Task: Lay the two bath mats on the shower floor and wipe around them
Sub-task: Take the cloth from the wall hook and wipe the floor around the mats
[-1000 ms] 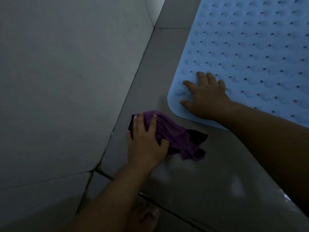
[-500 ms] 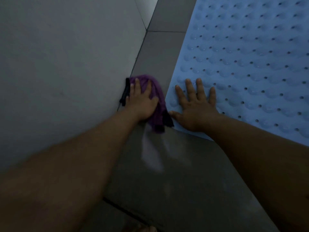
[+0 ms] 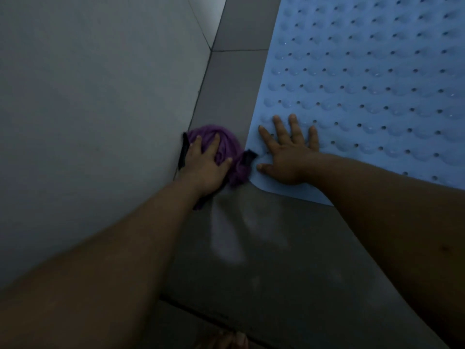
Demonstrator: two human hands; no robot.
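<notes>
Our left hand [image 3: 205,163] presses down on a bunched purple cloth [image 3: 227,149], fingers [image 3: 214,144] spread over its top and curled lightly into the folds, so the cloth is pinned under the palm against the grey shower floor [image 3: 264,248]. The cloth has dark black edging, which shows as a strip at its left side against the foot of the wall [image 3: 88,109] and as a small tab at its right side that touches the edge of the mat. Our right hand [image 3: 289,157] lies flat and open on the near left corner of the blue bath mat [image 3: 364,71], fingers splayed, thumb stretched toward the cloth, gripping nothing. The mat lies flat on the floor and runs off to the right and far side; it is covered in rows of scalloped bumps and small round holes. Between the mat's left edge and the wall is a narrow strip of bare floor tile, and the cloth sits at the near end of that strip. Near the hands, pale streaks mark the glossy tile. A dark grout line crosses the floor at the near edge, just beyond our blurred toes [image 3: 224,340].
</notes>
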